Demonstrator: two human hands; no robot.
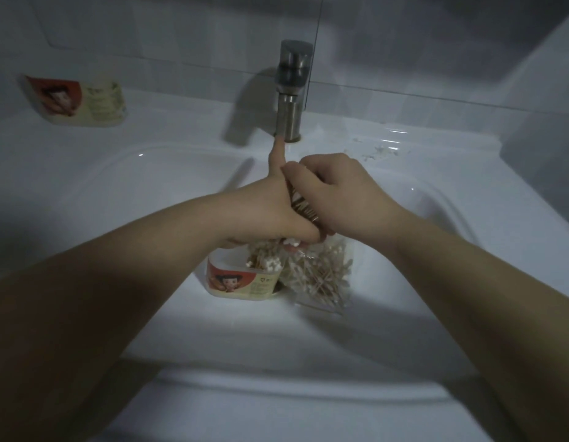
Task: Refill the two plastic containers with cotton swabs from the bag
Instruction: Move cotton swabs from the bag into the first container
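While the bundle of cotton swabs point(304, 207) is clamped between both hands just above the open container point(241, 280) in the sink basin point(117, 193), the left hand point(270, 212) curls round its lower end, index finger straight out, and the right hand point(337, 189) closes its fingers over the upper end. The clear bag point(318, 275) of swabs lies against the container. A loosened grip would likely scatter swabs into the basin, missing the narrow opening. The second container point(82, 100) lies well apart on the ledge point(181, 122).

The sink point(85, 199) is being shown white, the tap point(289, 116) grey. Swabs point(318, 275) are being shown tan, white-tipped; the container point(241, 283) red and cream.
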